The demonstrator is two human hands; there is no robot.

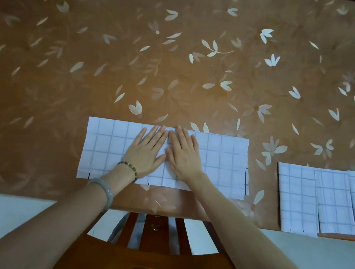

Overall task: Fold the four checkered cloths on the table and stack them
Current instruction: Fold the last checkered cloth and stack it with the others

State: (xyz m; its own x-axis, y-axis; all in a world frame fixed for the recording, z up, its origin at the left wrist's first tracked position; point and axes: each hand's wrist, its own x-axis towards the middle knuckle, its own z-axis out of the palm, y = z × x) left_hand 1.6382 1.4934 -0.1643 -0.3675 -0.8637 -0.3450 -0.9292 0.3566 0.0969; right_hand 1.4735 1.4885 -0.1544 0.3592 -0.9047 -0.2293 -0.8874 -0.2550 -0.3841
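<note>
The left hand (147, 150) and the right hand (182, 155) lie flat with straight fingers, side by side, pressing on the middle of a long checkered cloth (224, 163) near the front edge of the worktop (182, 56), while three other cloths (297, 195) overlap near its front right corner.

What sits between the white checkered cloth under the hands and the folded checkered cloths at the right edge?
Only bare brown floral tabletop, seen in the head view.
</note>
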